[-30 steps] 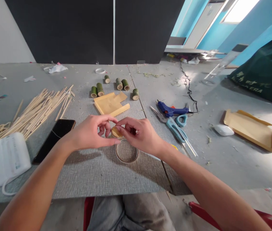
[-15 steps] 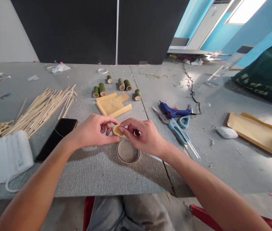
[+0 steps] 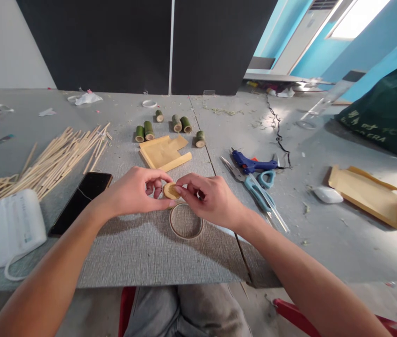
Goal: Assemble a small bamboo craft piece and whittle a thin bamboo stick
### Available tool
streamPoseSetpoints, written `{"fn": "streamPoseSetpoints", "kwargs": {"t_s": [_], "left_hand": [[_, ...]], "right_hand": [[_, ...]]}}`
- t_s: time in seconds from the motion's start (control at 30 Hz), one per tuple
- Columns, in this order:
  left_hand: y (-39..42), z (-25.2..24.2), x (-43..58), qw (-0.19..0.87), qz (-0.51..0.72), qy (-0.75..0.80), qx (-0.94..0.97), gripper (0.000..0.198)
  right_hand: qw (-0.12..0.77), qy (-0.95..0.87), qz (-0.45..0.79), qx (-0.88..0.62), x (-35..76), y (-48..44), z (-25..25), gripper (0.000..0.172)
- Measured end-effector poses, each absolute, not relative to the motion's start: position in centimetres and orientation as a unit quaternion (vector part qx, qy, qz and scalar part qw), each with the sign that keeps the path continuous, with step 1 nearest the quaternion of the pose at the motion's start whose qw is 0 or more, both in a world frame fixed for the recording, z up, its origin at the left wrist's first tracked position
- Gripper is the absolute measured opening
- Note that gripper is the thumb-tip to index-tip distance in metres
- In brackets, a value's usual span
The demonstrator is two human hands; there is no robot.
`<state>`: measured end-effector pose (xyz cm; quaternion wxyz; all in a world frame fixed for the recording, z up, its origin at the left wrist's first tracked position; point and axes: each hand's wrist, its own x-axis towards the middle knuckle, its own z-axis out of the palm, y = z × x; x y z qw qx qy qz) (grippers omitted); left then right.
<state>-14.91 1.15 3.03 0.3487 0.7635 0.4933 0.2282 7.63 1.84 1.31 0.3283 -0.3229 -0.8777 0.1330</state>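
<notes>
A small round tan piece (image 3: pixel 170 190), like a slice of bamboo, is held just above the grey table (image 3: pixel 142 252). My left hand (image 3: pixel 133 192) pinches its left side between thumb and fingers. My right hand (image 3: pixel 210 199) pinches its right side, fingers curled. Directly below and to the right of the piece, a thin tan ring (image 3: pixel 186 222) lies flat on the table, partly under my right hand.
Yellow card pieces (image 3: pixel 163 152) and several green bamboo sections (image 3: pixel 180 124) lie beyond my hands. Bamboo sticks (image 3: pixel 54 159), a black phone (image 3: pixel 81 196) and a white mask (image 3: pixel 16 229) are left. Scissors (image 3: pixel 259 189), a blue glue gun (image 3: pixel 252 164) and a cardboard piece (image 3: pixel 370 192) are right.
The round piece has tilted slightly between my fingers and the view shifted a little. Both hands stay pinched on it above the ring.
</notes>
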Motion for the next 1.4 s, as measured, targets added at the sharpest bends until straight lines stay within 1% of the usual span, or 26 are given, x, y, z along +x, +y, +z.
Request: {"fn": "streamPoseSetpoints", "kwargs": {"t_s": [0.23,0.47,0.77,1.4], "left_hand": [[1.2,2.8,-14.9,0.342,0.230,0.492,0.767,0.051],[1.2,2.7,-15.0,0.339,0.226,0.488,0.772,0.052],[1.1,2.9,-14.9,0.341,0.222,0.492,0.770,0.051],[0.9,3.2,-14.6,0.333,0.225,0.496,0.770,0.049]], "right_hand": [[0.312,-0.878,0.130,-0.339,7.6,1.8,1.3,0.018],[0.297,-0.886,0.090,-0.343,7.8,1.7,1.6,0.017],[0.285,-0.892,0.071,-0.343,7.8,1.5,2.1,0.017],[0.241,-0.909,0.040,-0.338,8.0,1.2,2.7,0.025]]}}
